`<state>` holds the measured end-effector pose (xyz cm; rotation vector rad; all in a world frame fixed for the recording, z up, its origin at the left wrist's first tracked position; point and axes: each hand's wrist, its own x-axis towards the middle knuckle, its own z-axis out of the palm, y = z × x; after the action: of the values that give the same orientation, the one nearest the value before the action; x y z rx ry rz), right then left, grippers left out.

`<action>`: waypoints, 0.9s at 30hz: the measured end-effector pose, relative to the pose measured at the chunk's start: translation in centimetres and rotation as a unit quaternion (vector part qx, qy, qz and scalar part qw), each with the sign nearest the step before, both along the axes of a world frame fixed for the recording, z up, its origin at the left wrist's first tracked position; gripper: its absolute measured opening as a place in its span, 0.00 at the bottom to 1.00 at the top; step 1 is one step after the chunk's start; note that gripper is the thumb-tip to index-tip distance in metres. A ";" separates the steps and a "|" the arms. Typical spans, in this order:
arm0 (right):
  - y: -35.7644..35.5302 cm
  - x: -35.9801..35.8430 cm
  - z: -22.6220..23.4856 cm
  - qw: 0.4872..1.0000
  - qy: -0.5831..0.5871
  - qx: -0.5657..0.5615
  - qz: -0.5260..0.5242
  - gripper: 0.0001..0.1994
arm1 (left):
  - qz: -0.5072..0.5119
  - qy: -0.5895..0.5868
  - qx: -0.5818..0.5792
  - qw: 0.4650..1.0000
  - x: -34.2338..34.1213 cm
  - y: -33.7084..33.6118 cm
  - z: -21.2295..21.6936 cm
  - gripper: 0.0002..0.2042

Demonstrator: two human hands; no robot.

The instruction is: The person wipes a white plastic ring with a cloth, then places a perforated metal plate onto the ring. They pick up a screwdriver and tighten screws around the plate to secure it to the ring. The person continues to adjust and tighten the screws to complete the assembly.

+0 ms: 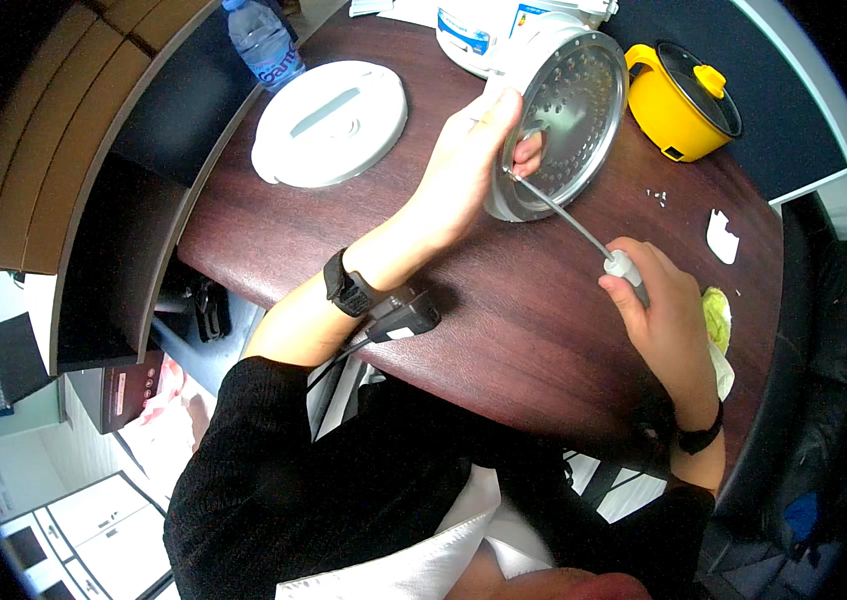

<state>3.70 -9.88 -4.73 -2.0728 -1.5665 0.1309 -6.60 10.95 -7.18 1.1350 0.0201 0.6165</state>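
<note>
My left hand (459, 175) grips the edge of a round white appliance part with a perforated metal plate (584, 105), holding it tilted up above the table. Its fingertips curl over the plate's lower left rim. In my right hand (669, 315) is a screwdriver (566, 217), its pale handle in a closed grip. The shaft runs up and left, and its tip meets the plate's rim near a small screw or post beside my left fingers. What lies behind the plate is mostly hidden.
A white round lid (369, 130) lies at the left, near a water bottle (266, 50). Right of the plate stands a yellow pot (669, 120). Several tiny pieces (658, 196), a white fragment (722, 238), a yellow-green cloth (717, 315) and a black adapter (414, 315) lie on the table.
</note>
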 end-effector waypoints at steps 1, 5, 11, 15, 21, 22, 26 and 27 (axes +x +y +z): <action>0.1 0.1 0.1 1.000 0.002 -0.011 0.000 0.14 | -0.001 0.003 -0.002 1.000 -0.1 -0.1 0.0 0.24; 0.5 0.1 0.2 0.999 0.020 -0.032 -0.001 0.14 | 0.008 -0.016 0.004 1.000 0.0 0.2 -0.2 0.22; 0.8 -0.4 -1.5 0.994 0.104 -0.002 0.016 0.13 | 0.033 -0.024 -0.003 0.999 0.1 0.1 -0.2 0.20; 1.0 -0.9 -1.7 0.990 0.141 0.003 0.015 0.12 | 0.031 -0.046 0.005 0.998 -0.1 0.4 -0.3 0.19; 0.8 -1.8 -2.1 0.958 0.279 -0.050 -0.037 0.11 | 0.081 -0.028 0.031 0.996 0.0 0.3 -0.5 0.18; 0.8 -1.7 -2.1 0.951 0.302 -0.056 -0.032 0.11 | 0.089 -0.026 0.039 0.995 0.0 0.3 -0.6 0.18; 0.7 -1.2 -1.1 0.970 0.238 -0.036 -0.019 0.11 | 0.094 -0.036 0.046 0.994 0.0 -0.1 0.0 0.18; 0.6 -1.2 -0.5 0.983 0.182 -0.021 -0.019 0.12 | 0.088 -0.031 0.067 0.993 -0.1 0.0 0.1 0.18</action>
<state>2.54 -9.29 -5.20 -1.9716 -1.3094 0.5036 -6.75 10.98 -7.05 1.2525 0.0253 0.8188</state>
